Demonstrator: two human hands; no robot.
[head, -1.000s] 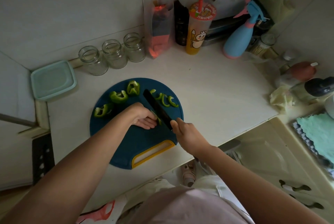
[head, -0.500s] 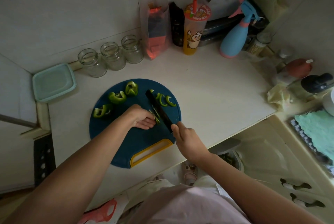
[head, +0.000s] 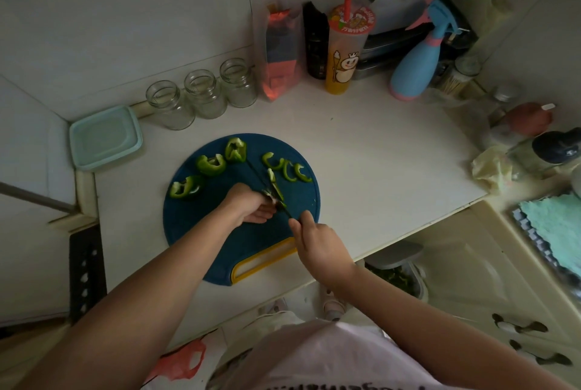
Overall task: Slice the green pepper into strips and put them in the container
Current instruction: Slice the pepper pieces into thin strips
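On the round blue cutting board, the left hand pins a pepper piece under curled fingers. The right hand grips the knife. Three glass jars stand at eleven o'clock.

green pepper partly sliced on the blue board
chunks far left, curved strips far right; teal container off its left edge.

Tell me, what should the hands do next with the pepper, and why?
Probably slide the left hand back a little and cut another strip: the right hand grips the knife against the pepper piece the left hand holds, only a few strips lie cut, and three big chunks wait.
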